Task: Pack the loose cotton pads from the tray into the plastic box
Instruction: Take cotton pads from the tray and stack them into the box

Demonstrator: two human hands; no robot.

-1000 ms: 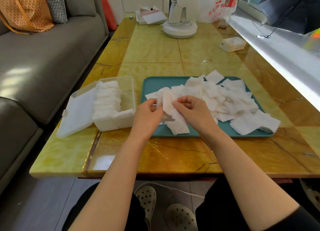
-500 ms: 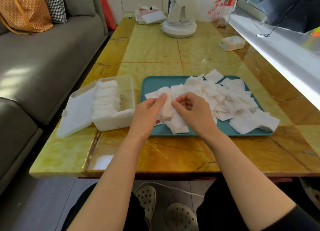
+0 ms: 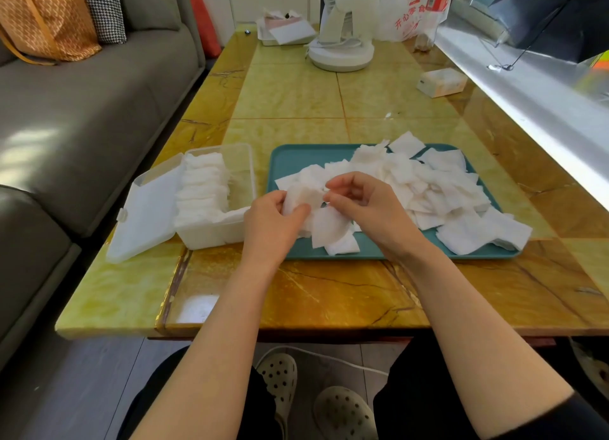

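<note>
Cotton pads (image 3: pixel 301 198) are being stacked: left hand (image 3: pixel 270 225) grips them, right hand (image 3: pixel 369 205) pinches one edge. Next, the box (image 3: pixel 211 237), frame left.

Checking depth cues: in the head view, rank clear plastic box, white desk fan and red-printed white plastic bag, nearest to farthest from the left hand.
1. Clear plastic box, just left of the left hand.
2. White desk fan, far centre.
3. Red-printed white plastic bag, behind fan, right.
</note>
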